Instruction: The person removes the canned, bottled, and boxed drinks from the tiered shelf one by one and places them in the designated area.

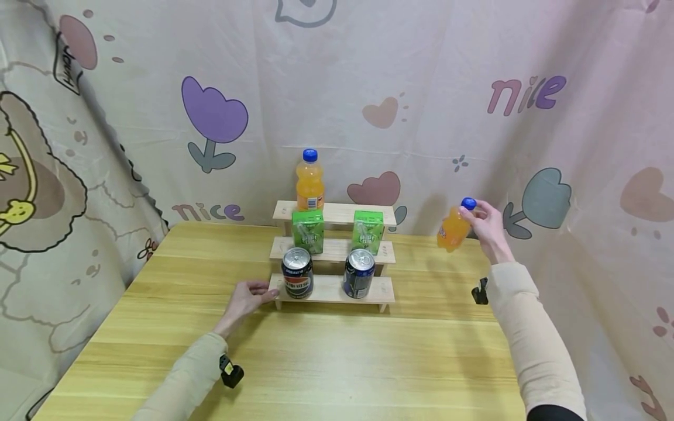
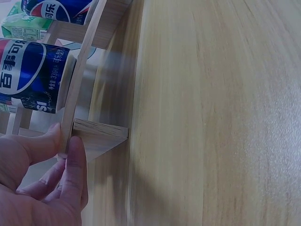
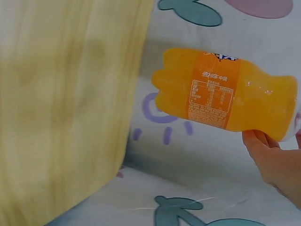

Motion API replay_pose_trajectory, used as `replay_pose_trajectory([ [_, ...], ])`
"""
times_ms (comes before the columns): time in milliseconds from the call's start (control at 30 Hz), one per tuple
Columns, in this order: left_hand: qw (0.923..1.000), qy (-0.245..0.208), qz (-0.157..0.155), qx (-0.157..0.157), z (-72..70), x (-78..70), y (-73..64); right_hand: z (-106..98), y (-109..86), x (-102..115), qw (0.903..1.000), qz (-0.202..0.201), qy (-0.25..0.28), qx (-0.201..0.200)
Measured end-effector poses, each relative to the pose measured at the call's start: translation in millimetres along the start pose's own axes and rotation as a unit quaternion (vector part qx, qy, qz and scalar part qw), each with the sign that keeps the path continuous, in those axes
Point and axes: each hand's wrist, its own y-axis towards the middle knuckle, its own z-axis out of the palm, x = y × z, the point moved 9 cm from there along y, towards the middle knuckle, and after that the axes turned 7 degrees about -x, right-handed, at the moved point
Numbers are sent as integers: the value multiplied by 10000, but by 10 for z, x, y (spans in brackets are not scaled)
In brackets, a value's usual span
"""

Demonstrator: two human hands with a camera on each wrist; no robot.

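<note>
My right hand (image 1: 487,225) grips an orange soda bottle (image 1: 453,229) near its blue cap, holding it tilted above the table, right of the rack. In the right wrist view the orange label of the soda bottle (image 3: 214,92) faces the camera. My left hand (image 1: 250,298) pinches the left end of the lowest board of a three-tier wooden rack (image 1: 329,289), thumb on top and fingers below in the left wrist view. On that board stand two dark blue cola cans, one left (image 1: 297,273) and one right (image 1: 360,273).
Two green drink cartons, left (image 1: 308,232) and right (image 1: 367,232), stand on the middle tier. Another orange soda bottle (image 1: 310,181) stands at the left of the top tier. A patterned curtain (image 1: 316,88) hangs behind the wooden table (image 1: 337,362).
</note>
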Motion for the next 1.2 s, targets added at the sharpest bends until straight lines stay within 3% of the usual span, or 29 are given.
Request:
replay_pose_trajectory([
  [533,10000,81,-25,46,15,11,-8,89,-95,-685,9982,544,247,-22],
  [1200,10000,57,-66,-4,14,8,-16,136,-123,-945,9968,619,499,95],
])
